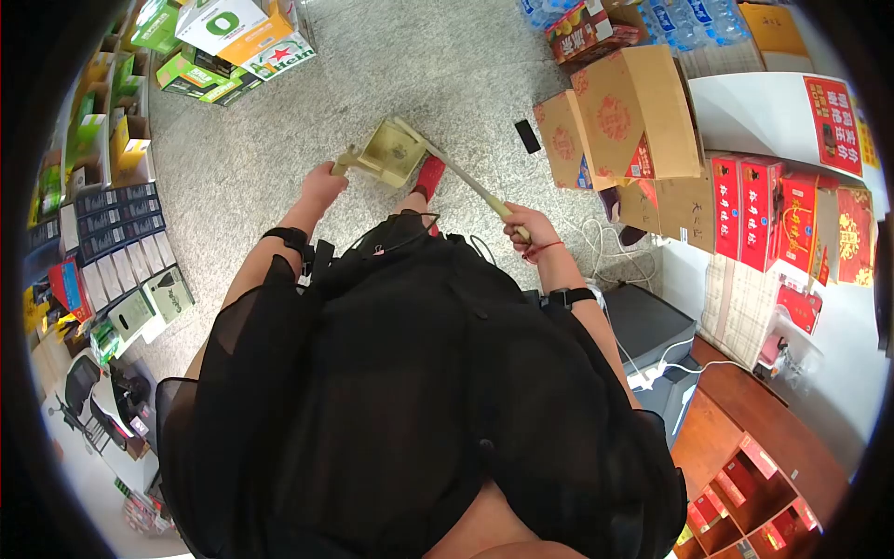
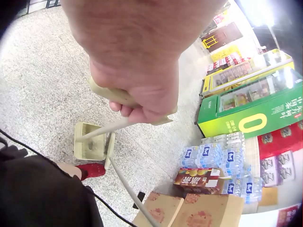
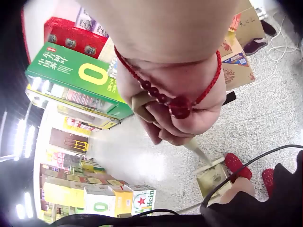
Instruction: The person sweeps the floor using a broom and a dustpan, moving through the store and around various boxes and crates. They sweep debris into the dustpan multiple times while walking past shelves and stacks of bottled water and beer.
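A beige dustpan (image 1: 391,149) hangs just above the speckled floor in front of my red shoe (image 1: 429,175). My left hand (image 1: 321,186) grips the dustpan's short handle (image 2: 128,99) from above, with the pan (image 2: 90,142) below it. My right hand (image 1: 526,228), with a red bead bracelet (image 3: 180,106) on the wrist, is curled round the end of a long beige stick (image 1: 466,182) that slants down to the pan. In the right wrist view the stick (image 3: 196,147) leaves my fist toward the pan (image 3: 213,177).
Open cardboard boxes (image 1: 619,116) stand to the right of the pan, with bottled water packs (image 2: 213,158) beyond. Green and white cartons (image 1: 228,42) are stacked at the far left. Red gift boxes (image 1: 773,210) line the right side. A small black object (image 1: 528,136) lies on the floor.
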`<state>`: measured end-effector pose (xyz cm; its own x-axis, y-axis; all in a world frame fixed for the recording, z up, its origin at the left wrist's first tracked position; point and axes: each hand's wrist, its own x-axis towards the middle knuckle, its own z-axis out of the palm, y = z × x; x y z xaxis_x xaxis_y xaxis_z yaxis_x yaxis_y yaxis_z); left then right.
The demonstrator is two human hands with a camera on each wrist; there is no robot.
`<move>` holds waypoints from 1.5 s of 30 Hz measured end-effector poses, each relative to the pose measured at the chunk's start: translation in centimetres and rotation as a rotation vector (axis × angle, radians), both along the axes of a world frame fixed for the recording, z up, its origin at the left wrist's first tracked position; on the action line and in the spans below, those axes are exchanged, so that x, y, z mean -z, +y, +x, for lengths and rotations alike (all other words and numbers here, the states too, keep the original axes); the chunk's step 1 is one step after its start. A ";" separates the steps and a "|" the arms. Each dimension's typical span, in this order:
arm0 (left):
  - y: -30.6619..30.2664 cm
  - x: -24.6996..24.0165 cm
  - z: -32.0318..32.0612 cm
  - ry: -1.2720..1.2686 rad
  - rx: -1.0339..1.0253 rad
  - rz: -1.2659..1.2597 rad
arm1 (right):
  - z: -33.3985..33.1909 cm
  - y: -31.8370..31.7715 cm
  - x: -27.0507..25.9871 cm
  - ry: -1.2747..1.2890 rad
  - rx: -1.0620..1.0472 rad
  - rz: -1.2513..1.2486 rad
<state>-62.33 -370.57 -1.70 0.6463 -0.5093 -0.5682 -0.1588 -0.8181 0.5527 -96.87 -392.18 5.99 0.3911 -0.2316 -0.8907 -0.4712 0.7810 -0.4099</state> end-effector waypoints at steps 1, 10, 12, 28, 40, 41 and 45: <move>-0.7 0.1 0.2 0.000 -0.001 -0.003 | 0.3 -0.6 -0.3 0.006 -0.092 -0.056; -7.7 0.1 3.4 0.059 0.012 0.004 | 2.1 -12.9 -1.5 0.046 -0.021 -0.156; -9.2 1.0 4.8 0.066 -0.002 -0.019 | 3.8 -16.2 -0.2 0.066 -0.013 -0.172; -21.0 1.1 10.2 0.085 0.125 0.032 | 10.6 -21.3 1.0 0.112 -0.018 -0.031; -27.5 0.1 12.0 -0.038 0.139 -0.008 | 9.7 -33.3 -2.1 0.086 0.120 -0.076; -28.1 0.6 12.1 -0.039 0.133 -0.009 | 9.7 -34.7 -1.9 0.084 0.113 -0.077; -31.2 0.0 11.8 0.077 -0.028 -0.036 | 11.2 -40.3 -0.1 0.131 0.091 -0.170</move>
